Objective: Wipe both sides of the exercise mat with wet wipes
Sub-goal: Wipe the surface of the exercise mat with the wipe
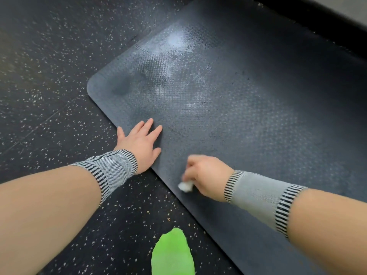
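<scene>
One mat (228, 108) | one wipe (185, 186), right hand (206, 175) | left hand (140, 143) flat

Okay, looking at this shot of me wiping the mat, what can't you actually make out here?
Head view only:
- Wet wipe: mostly hidden under the right hand and motion-blurred; its size and folding are unclear.
- Exercise mat: cut off by the right and bottom frame edges; its underside is hidden.
- Green object on the floor: cut by the bottom edge, unidentifiable.
- Mat under the flat left hand: covered.
</scene>
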